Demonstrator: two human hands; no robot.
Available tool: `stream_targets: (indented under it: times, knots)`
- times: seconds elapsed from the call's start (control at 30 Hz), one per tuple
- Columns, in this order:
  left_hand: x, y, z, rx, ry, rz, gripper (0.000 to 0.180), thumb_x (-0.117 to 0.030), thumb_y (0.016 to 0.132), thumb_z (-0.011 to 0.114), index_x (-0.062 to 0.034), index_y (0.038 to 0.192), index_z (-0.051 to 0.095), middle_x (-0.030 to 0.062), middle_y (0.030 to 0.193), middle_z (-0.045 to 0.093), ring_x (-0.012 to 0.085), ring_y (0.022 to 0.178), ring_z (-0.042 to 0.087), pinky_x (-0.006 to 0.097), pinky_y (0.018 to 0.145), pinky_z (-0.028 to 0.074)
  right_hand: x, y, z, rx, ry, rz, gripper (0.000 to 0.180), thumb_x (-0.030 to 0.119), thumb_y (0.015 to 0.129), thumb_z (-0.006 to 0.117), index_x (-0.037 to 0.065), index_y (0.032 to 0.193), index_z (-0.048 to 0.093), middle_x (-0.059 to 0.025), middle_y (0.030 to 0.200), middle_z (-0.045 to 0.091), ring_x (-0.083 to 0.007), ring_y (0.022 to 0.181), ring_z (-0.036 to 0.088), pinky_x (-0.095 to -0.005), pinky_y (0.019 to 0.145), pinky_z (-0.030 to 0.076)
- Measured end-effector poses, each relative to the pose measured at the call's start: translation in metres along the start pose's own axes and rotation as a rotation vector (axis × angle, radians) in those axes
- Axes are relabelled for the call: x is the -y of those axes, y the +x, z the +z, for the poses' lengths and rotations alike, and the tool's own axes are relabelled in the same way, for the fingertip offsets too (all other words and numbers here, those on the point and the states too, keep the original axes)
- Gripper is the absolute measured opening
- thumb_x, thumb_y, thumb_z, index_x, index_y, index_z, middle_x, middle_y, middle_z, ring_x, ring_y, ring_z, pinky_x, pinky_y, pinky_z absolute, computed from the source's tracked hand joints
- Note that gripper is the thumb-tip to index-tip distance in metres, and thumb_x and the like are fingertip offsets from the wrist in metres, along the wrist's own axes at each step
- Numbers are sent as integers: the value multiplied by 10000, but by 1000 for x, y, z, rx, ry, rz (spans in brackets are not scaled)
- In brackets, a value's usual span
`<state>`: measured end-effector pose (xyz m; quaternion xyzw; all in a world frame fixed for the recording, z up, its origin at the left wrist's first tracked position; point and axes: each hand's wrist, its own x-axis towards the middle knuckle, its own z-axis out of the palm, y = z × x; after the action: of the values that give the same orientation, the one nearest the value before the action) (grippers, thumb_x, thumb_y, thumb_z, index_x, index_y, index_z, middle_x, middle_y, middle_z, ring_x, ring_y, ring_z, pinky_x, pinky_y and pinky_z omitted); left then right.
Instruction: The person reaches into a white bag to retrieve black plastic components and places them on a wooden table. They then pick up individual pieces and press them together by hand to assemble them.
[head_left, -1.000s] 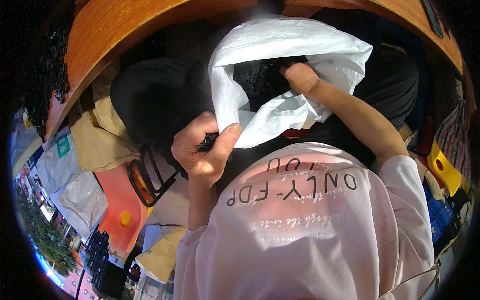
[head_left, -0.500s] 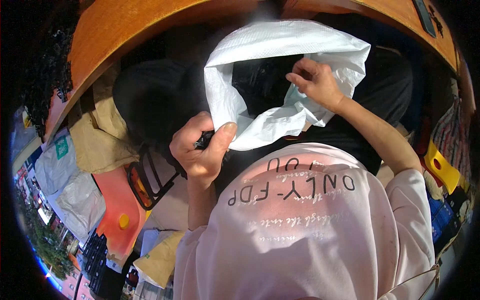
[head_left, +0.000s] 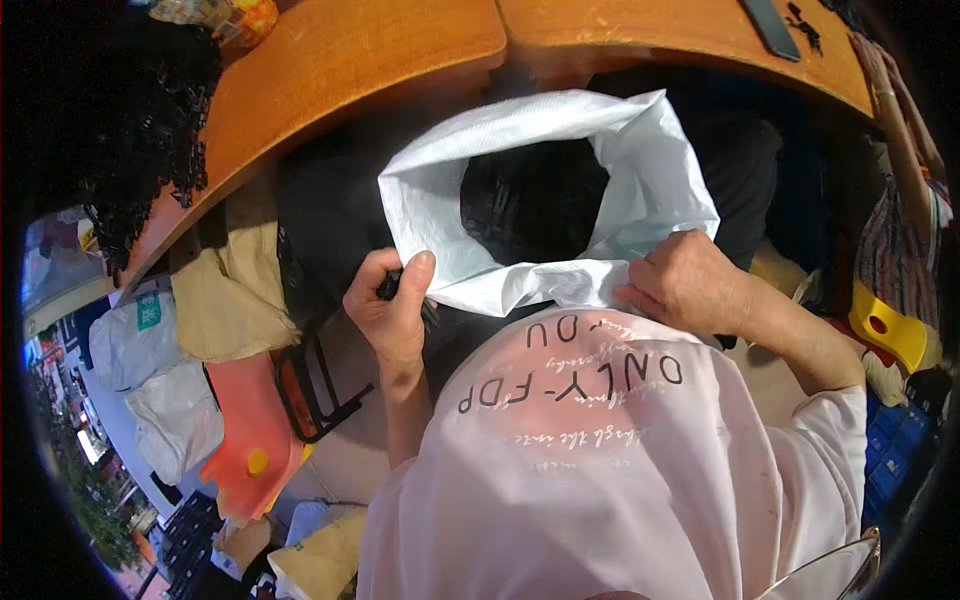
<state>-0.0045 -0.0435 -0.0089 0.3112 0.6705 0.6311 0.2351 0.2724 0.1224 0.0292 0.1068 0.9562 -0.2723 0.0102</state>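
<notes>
A white woven plastic sack (head_left: 520, 118) stands in front of my body with its mouth spread wide and its rim folded outward. Dark pieces (head_left: 535, 205) show inside it, too shadowed to make out one by one. At the sack's near left edge, my left hand (head_left: 388, 312) is closed around small black parts (head_left: 390, 284), its thumb against the white plastic. My right hand (head_left: 692, 285) is closed on the near right part of the rim, knuckles up; its fingertips are partly hidden.
Beyond the sack curves an orange-brown table (head_left: 400, 70), with a heap of black parts (head_left: 150, 120) on its left. A tan cloth or bag (head_left: 235, 280), white bags (head_left: 175, 415) and a red-orange stool (head_left: 250, 430) are at left. At right are a yellow piece (head_left: 890, 325) and another person's arm (head_left: 900, 130).
My right hand has come from over the sack's opening down to its near right rim and closed on it. The sack has shifted slightly left and nearer; its mouth is more open.
</notes>
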Motion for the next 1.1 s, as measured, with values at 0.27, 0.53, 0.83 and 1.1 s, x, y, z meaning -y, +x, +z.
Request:
stream_targets:
  times: [0.27,0.53,0.83,1.1]
  knots:
    - [-1,4,14,190,422,16,119,-66,832,758,11,847,669,11,665,624,53,606,541,267,538,436,-63,-9,63,-24,-415,84,165,231,788,632,72,744,622,-129,709,637,-308,658,653,-428,616,520]
    - [-86,45,35,124,738,816,140,21,806,712,-39,932,714,118,927,694,260,770,683,347,640,542,-21,60,-7,-367,-284,-55,325,160,851,677,46,1155,667,-121,1207,633,-300,1080,618,-412,838,542]
    - [40,144,74,622,1212,539,150,-46,846,559,-60,918,689,121,947,698,353,798,699,480,677,547,-114,88,-17,-125,-262,252,313,220,849,659,70,1123,683,-140,1036,697,-310,956,683,-434,837,536]
    - [-78,124,93,677,454,486,198,-91,880,658,-18,1047,736,181,967,727,325,864,711,370,773,564,-81,93,-85,-918,-14,170,169,66,861,705,9,1017,676,-186,863,672,-344,765,667,-381,666,519]
